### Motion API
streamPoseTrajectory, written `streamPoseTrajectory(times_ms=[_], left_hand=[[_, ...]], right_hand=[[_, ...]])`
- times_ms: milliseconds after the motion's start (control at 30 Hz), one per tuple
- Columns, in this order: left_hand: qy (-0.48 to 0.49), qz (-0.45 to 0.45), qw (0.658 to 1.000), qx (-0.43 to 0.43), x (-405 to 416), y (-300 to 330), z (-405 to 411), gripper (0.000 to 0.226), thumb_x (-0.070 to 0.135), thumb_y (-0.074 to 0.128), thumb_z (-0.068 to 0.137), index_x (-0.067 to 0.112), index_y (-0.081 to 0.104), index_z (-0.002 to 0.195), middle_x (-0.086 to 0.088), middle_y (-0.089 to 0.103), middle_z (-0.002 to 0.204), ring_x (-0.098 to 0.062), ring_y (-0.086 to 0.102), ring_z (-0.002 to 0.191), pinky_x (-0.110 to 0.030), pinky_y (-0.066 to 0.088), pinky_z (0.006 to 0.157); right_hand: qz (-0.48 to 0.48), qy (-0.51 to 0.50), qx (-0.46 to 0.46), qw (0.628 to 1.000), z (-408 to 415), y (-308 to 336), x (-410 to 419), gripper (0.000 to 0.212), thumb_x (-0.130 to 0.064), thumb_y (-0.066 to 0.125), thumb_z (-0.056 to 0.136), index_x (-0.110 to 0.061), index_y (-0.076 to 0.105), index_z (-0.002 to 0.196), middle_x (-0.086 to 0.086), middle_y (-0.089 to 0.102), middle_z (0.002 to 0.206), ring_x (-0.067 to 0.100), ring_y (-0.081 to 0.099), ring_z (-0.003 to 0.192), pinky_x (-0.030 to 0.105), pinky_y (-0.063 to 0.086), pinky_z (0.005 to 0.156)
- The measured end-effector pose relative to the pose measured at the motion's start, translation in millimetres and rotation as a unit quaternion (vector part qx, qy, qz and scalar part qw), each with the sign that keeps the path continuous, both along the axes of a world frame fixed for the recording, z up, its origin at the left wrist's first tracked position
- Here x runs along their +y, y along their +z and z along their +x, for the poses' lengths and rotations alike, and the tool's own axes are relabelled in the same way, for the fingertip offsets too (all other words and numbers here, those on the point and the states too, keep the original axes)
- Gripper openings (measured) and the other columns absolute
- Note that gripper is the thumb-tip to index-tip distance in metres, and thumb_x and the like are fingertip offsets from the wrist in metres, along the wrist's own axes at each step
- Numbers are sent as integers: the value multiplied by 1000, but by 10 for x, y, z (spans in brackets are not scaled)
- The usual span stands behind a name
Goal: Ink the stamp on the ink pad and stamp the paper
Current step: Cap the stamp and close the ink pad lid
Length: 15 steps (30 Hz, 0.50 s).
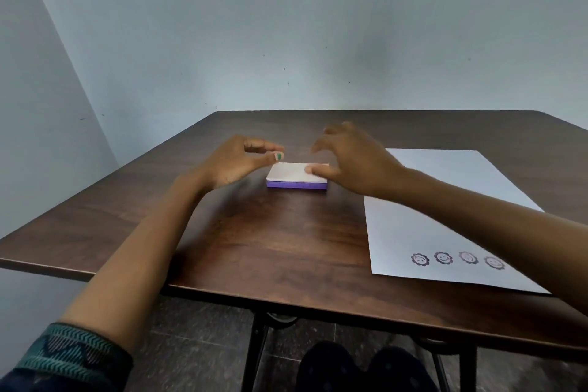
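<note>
No words, brand names or numbers can be read anywhere. The only marks are four round stamped signs in a row near the close edge of the sheet of paper (445,216): small smiling faces (444,257) inside scalloped rings, in dark ink, the two on the right fainter.

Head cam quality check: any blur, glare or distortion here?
Head view: right hand slightly motion-blurred, left hand sharper; soft sheen on the table, no hard glare; wide-angle bend at the table edges; stamped faces on the paper readable though soft.
</note>
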State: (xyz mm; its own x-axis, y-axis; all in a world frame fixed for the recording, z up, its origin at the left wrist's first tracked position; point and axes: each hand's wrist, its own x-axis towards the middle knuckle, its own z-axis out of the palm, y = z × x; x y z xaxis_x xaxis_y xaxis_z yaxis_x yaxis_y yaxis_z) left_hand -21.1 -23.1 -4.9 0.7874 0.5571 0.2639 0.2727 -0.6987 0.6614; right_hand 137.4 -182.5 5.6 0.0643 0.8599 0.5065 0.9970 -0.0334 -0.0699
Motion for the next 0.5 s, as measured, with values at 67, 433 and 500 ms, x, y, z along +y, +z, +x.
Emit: streamPoseTrajectory(times_ms=[67,433,500], left_hand=[[22,40,999,-17,-90,-28,85,29,38,58,89,27,68,114,8,65,120,-4,55,115,-16,37,91],[39,228,971,68,-453,-251,431,53,48,30,94,28,36,143,6,36,151,-10,26,141,-38,19,117],[41,246,967,51,-457,-276,422,58,52,24,91,31,33,144,13,32,150,-3,22,141,-34,13,118]], right_hand=[[21,-4,39,999,87,79,-55,35,-38,56,86,-12,65,109,10,62,114,25,54,108,38,44,93],[11,15,115,993,692,159,127,32,-32,45,93,-13,66,107,4,68,115,19,59,105,28,41,87],[-12,33,108,994,787,107,248,34,-35,43,93,-15,66,107,3,68,114,18,60,103,31,43,87]])
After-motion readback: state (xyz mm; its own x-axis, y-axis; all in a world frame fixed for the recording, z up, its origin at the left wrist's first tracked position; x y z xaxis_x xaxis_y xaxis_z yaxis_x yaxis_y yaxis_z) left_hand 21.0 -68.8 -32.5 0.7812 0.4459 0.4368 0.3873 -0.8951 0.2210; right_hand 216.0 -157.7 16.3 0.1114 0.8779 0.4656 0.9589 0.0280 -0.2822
